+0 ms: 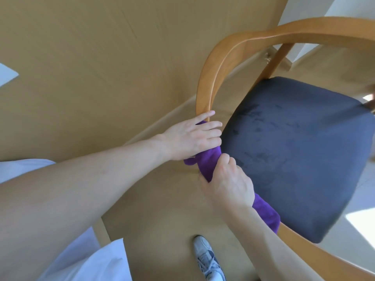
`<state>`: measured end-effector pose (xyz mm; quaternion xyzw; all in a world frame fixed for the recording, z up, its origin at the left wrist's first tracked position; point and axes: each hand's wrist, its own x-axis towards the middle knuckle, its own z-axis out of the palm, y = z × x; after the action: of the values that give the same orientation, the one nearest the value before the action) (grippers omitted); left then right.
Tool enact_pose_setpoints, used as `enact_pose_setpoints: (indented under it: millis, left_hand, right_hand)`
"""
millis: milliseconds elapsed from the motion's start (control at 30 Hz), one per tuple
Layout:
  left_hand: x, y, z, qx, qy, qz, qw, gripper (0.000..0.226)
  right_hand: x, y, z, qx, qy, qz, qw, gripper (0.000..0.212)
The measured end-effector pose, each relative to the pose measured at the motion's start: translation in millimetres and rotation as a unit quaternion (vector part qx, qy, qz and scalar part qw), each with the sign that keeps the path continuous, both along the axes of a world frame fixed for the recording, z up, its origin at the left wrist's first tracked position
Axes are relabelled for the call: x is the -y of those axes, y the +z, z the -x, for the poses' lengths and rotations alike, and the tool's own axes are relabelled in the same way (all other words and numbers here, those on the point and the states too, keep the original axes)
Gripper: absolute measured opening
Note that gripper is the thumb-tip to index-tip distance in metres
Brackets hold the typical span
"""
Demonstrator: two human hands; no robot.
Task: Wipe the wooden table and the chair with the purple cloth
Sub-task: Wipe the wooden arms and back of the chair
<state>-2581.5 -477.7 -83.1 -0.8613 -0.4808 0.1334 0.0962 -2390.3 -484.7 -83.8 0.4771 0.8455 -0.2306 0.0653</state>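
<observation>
A wooden chair with a curved frame (pixel 209 78) and a dark blue cushioned seat (pixel 294 151) stands right of centre. The purple cloth (pixel 209 161) is wrapped along the chair's frame rail at the seat's left edge, with another stretch of it lower down. My left hand (pixel 190 136) lies over the cloth's upper end, its fingers reaching across the rail. My right hand (pixel 229 181) grips the cloth lower on the same rail. The wooden table's top (pixel 91 67) fills the upper left.
My white-clad lap (pixel 81 260) is at the bottom left, and my grey sneaker (pixel 207 258) stands on the tan floor below the chair. A bright window patch lies at the far right.
</observation>
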Motion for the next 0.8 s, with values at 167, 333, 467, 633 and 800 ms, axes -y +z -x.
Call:
enact_pose_setpoints:
  millis: [167,333,467,633,800]
  left_hand:
    - [-18,14,5,-0.003,-0.050,0.026,0.998,0.033]
    - [-13,11,-15,-0.041,0.032,0.039,0.998,0.029]
    - [-25,21,-25,-0.105,0.046,0.111,0.987,0.023]
    - [-49,23,-40,-0.212,0.037,0.238,0.947,0.036]
    - [-57,22,-42,-0.241,0.014,0.278,0.930,0.034]
  right_hand:
    - [-3,-2,8,0.000,0.004,0.002,1.000,0.045]
    - [-11,-3,10,-0.005,0.029,0.017,0.999,0.046]
    - [-22,-5,4,-0.075,0.060,0.066,0.993,0.043]
    - [-43,-11,-5,-0.133,0.087,0.173,0.972,0.045]
    - [-46,-13,-6,-0.135,0.070,0.223,0.963,0.045]
